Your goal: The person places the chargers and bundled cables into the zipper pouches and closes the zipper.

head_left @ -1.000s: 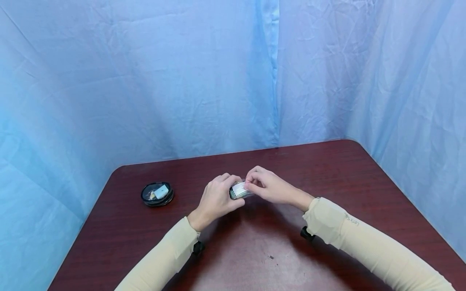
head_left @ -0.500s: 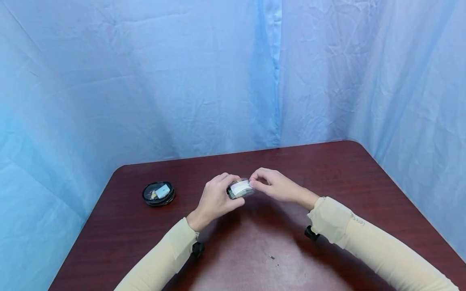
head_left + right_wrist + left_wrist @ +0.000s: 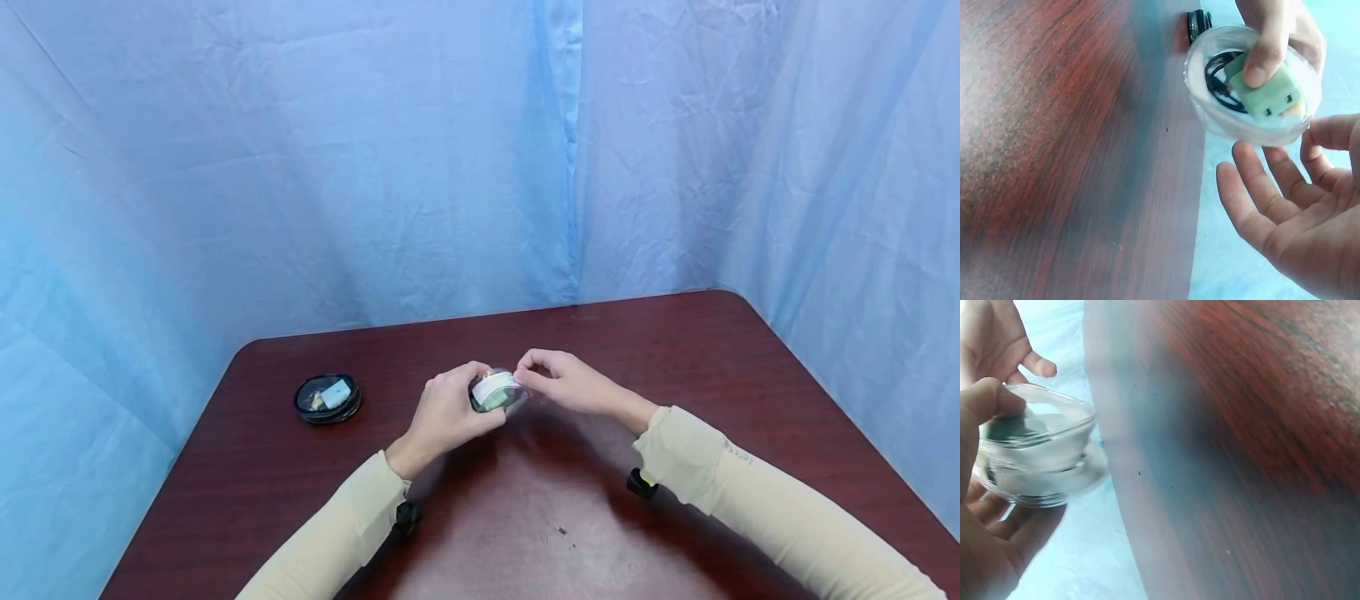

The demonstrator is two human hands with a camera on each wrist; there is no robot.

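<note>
My left hand [image 3: 442, 412] grips a clear round plastic container [image 3: 516, 400] above the table, its thumb on one face and fingers beneath. A white band [image 3: 492, 386] crosses the container. In the right wrist view a pale green charger plug [image 3: 1275, 94] with two slots and a coiled black cable [image 3: 1213, 78] show at the container, the left thumb lying over the plug. Thumb and index finger of my right hand [image 3: 566, 383] pinch at the container's right edge. The other right fingers [image 3: 1266, 194] are spread loosely. Whether those fingertips hold the edge or the band is too small to tell.
A black-rimmed round case [image 3: 327, 400] with a pale item inside sits on the dark red table [image 3: 247, 492] at the left. Blue cloth [image 3: 420, 167] hangs behind the table and along both sides.
My right hand has shifted slightly to the right. The container has tilted in the left hand, so more of its clear side shows. The case at the left stays put.
</note>
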